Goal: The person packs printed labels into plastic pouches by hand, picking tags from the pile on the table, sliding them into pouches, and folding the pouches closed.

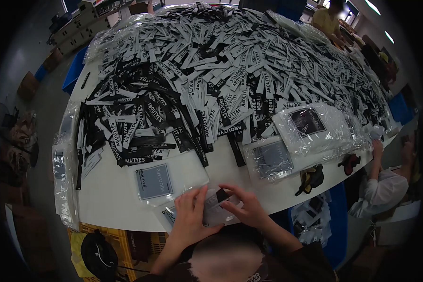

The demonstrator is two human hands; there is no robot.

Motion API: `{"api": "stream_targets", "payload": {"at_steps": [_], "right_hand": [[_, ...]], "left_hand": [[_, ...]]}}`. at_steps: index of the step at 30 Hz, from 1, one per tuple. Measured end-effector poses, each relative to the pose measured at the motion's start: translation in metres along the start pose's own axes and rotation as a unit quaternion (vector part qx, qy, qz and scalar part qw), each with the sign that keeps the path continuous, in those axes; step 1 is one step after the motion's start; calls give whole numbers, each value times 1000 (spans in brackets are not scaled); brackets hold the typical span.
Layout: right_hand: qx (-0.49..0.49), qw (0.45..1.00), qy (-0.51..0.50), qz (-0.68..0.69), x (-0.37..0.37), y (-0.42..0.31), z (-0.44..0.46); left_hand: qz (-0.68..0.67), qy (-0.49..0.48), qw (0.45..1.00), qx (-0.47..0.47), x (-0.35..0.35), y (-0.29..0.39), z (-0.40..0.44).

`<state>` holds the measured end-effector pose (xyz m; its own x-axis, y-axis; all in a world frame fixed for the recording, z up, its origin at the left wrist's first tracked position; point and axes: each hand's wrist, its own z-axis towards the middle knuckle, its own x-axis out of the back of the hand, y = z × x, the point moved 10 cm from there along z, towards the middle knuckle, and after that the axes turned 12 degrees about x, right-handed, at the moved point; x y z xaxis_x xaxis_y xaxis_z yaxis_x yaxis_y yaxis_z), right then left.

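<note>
A clear plastic bag (215,217) lies at the table's near edge between my two hands. My left hand (189,217) rests over its left side, fingers long and close together, thumb by the near edge. My right hand (247,207) curls in from the right, thumb and index finger around the end of a label strip (222,195) with a black patch. Part of the strip's lettering shows near my left fingers. Just beyond sits a frosted bag (185,171) with a grey printed panel reading ABOUTYES. Another printed bag (167,214) is partly under my left hand.
A large heap of black and white label strips (221,80) spreads across the white table (103,202). Bag stacks (319,129) stand at right, and plastic-wrapped packs (66,164) line the left edge. A blue bin (333,230) is below right. Other people (385,188) are at the right side.
</note>
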<state>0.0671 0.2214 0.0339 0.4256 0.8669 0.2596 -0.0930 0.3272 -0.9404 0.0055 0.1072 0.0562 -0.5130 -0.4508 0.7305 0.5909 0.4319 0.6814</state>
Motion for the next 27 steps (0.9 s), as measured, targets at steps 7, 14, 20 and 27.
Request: {"api": "stream_targets", "payload": {"at_steps": [7,14,20,27], "right_hand": [[-33,981,-173,-82,-15,6,-6],[-131,951,-240,145,-40,30,-10],[-143,938,-180,258,-41,40,-8],[-14,976,-81,202,-34,2,-6]], "left_hand": [[15,-32,999,-25,-6,2,-3],[16,-20,998,-59,-7,17,-11],[-139,-117,972,149,-2,-34,-3],[-452,-73,878,137,14,-37,1]]}}
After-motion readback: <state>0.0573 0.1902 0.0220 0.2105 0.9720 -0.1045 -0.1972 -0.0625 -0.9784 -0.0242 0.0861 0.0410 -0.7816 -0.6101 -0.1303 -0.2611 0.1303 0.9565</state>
